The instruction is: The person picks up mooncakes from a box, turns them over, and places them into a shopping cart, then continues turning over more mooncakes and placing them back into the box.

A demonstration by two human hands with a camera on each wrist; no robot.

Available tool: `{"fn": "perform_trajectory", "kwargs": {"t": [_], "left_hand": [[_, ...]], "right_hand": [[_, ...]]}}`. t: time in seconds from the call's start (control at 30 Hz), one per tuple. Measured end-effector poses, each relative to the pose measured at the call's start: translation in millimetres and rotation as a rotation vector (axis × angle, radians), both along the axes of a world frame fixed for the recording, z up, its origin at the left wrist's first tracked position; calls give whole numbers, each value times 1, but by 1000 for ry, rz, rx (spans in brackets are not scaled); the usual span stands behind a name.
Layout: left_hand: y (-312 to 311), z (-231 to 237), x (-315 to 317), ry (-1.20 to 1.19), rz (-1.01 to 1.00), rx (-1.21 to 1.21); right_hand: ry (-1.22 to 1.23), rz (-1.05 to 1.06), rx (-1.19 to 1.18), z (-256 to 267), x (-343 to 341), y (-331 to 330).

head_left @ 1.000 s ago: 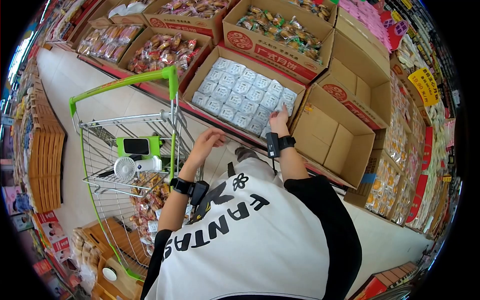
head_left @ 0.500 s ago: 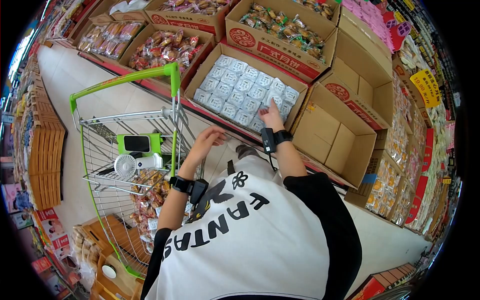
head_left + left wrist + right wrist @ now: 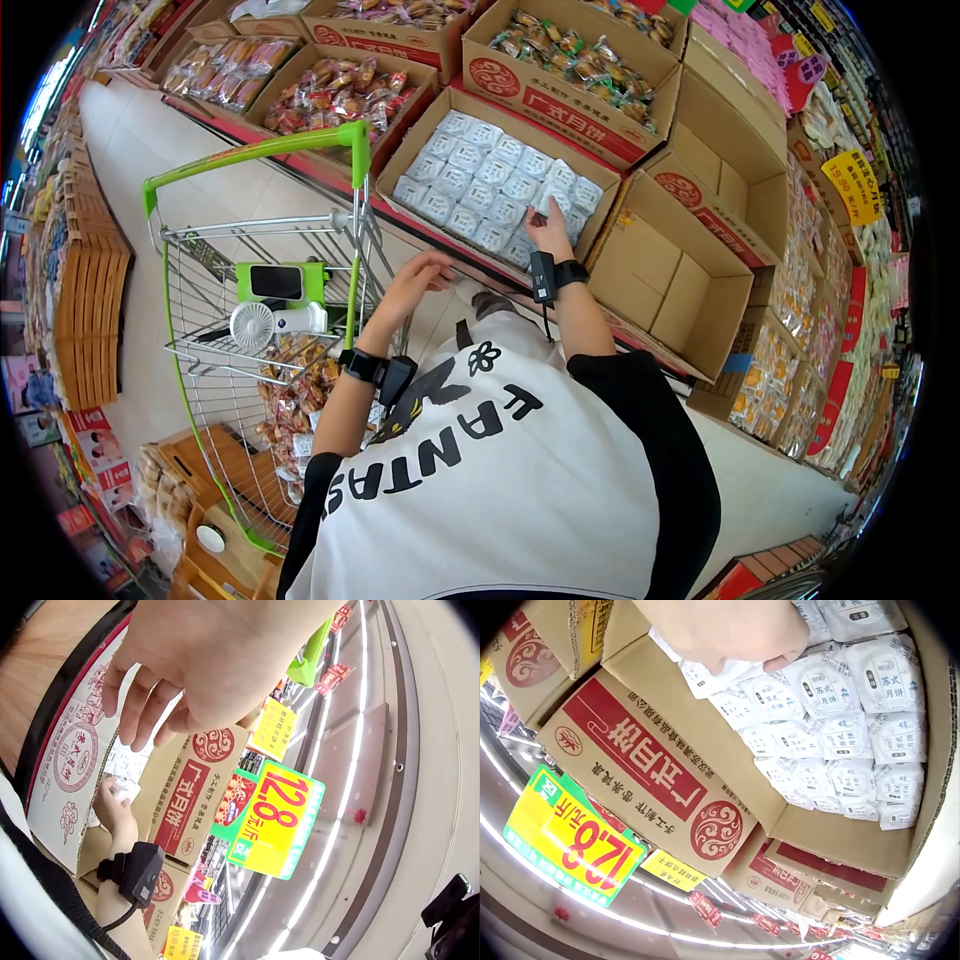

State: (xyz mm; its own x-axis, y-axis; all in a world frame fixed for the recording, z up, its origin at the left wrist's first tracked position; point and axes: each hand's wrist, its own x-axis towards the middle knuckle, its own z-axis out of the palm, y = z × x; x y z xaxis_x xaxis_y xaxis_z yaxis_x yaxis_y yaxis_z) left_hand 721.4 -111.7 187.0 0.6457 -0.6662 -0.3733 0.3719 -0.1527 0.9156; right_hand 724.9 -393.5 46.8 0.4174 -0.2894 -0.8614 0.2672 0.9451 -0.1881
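Observation:
In the head view, my right hand (image 3: 548,235) is over the near right part of a cardboard box (image 3: 405,165) filled with rows of white-wrapped mooncakes (image 3: 480,193). Its fingers pinch one wrapped mooncake (image 3: 553,203); the left wrist view also shows this mooncake (image 3: 129,792) at the fingertips. Close up in the right wrist view, the hand (image 3: 727,630) covers part of the rows, whose wrappers carry blue and black print. My left hand (image 3: 418,280) hovers between the cart and the box, fingers loosely bent and holding nothing.
A green-handled shopping cart (image 3: 255,160) stands at my left, with bagged goods (image 3: 290,410), a small white fan (image 3: 252,325) and a phone (image 3: 277,282) in it. Right of the mooncakes is a bare cardboard box (image 3: 640,270). Behind, another box (image 3: 570,100) holds wrapped pastries.
My right hand has moved left from the box's right corner and now holds a mooncake above the rows. The left hand stays nearly still. The view has shifted slightly.

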Motion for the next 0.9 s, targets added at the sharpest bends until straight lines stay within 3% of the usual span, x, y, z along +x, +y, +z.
{"fn": "perform_trajectory", "kwargs": {"t": [0.17, 0.5, 0.57, 0.8, 0.9], "left_hand": [[3, 0, -1, -33, -20, -11], [7, -6, 1, -59, -27, -15], [7, -7, 0, -59, -22, -21], [4, -12, 0, -42, -28, -11], [2, -8, -1, -51, -40, -9]], "right_hand": [[-63, -69, 118, 8, -3, 3], [16, -28, -32, 8, 6, 0], [0, -99, -45, 6, 9, 0], [10, -122, 41, 18, 1, -3], [14, -37, 43, 31, -7, -5]]}}
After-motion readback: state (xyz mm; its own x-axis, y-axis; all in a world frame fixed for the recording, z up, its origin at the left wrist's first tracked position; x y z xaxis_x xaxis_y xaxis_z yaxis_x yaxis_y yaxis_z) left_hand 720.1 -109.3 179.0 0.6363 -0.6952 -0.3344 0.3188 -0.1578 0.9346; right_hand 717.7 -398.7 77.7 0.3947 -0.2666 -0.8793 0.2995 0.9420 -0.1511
